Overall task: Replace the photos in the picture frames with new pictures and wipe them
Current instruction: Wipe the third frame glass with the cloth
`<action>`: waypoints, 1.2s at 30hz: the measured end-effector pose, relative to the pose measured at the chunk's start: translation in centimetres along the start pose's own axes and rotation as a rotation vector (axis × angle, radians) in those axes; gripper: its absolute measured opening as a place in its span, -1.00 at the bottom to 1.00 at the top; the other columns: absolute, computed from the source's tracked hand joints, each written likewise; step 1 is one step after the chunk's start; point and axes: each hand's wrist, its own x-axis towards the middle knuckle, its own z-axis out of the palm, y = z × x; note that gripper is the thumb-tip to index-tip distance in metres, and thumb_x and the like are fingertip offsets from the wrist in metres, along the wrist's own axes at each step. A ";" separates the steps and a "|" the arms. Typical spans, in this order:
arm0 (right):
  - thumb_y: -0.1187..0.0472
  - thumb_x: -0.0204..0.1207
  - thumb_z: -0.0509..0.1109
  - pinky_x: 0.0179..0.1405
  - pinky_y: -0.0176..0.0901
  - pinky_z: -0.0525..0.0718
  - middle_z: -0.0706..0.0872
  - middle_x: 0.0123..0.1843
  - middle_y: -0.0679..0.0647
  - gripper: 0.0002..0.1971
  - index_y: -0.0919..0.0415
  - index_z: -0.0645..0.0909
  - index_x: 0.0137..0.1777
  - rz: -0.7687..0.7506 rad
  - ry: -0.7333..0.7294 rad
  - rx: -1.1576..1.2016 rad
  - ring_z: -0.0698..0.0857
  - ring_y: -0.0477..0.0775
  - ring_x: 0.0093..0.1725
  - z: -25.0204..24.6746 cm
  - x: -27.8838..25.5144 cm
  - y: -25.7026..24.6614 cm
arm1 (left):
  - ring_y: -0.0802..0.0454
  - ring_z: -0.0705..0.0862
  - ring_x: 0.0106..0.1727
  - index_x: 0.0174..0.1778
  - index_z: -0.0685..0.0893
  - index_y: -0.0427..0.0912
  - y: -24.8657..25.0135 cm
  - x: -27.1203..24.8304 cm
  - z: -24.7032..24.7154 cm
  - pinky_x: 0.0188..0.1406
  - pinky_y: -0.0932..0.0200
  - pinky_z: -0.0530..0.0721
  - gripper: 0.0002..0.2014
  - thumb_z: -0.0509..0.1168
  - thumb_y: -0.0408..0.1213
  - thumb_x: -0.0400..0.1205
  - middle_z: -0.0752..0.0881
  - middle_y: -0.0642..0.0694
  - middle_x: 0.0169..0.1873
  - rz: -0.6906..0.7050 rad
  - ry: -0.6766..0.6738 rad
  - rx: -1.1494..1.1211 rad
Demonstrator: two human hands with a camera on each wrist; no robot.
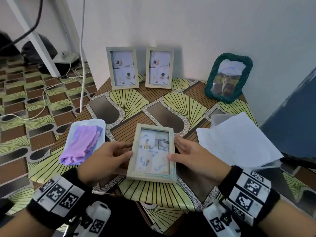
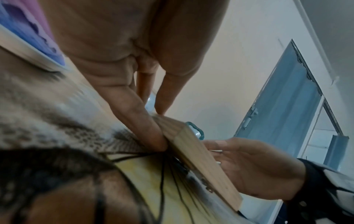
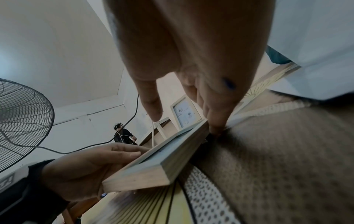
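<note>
A pale wooden picture frame (image 1: 152, 153) lies near the table's front edge, its picture marked with blue scribbles. My left hand (image 1: 128, 148) grips the frame's left edge, thumb on its front. My right hand (image 1: 179, 149) holds the right edge, thumb on the front and fingers along the side. In the right wrist view the frame (image 3: 153, 169) tilts, its left side raised off the table. A folded purple cloth (image 1: 82, 144) lies on a white tray (image 1: 100, 124) at the left. Loose white sheets (image 1: 239, 142) lie at the right.
Two matching pale frames (image 1: 122, 67) (image 1: 159, 67) stand against the back wall, with a dark green frame (image 1: 228, 76) at the back right. A clear container (image 1: 217, 118) sits under the sheets. A blue panel (image 1: 294, 120) borders the right. Cables cross the floor at the left.
</note>
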 end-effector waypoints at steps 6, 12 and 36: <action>0.45 0.59 0.39 -0.09 -0.64 0.59 0.67 -0.03 -0.68 -0.57 -0.21 0.50 0.07 -0.020 -0.022 -0.062 0.61 -0.63 0.11 -0.6 0.1 0.0 | -0.19 0.81 0.06 0.38 0.60 -0.21 -0.1 0.0 -0.3 -0.12 -0.03 0.82 -0.56 0.39 -0.49 0.56 0.76 -0.36 0.10 -0.022 -0.013 -0.039; 0.48 0.59 0.37 -0.06 -0.67 0.56 0.65 -0.01 -0.71 -0.49 -0.29 0.49 0.09 -0.026 -0.026 -0.097 0.58 -0.67 0.12 -0.8 0.0 0.1 | -0.25 0.77 0.09 0.31 0.60 0.12 -0.1 -0.3 -0.6 0.11 -0.16 0.76 -0.49 0.47 -0.45 0.53 0.80 -0.14 0.08 0.116 -0.088 0.271; -0.38 0.60 0.08 0.64 -0.27 -0.17 -0.46 0.69 -0.08 -0.03 0.10 -0.41 0.70 0.074 -0.159 -1.238 -0.39 -0.23 0.64 0.3 -1.1 0.4 | 0.28 -0.12 0.66 0.70 -0.23 0.14 -1.1 -1.0 -12.0 0.51 0.42 -0.07 -0.11 0.08 0.35 0.57 -0.17 0.17 0.67 0.093 -0.056 1.314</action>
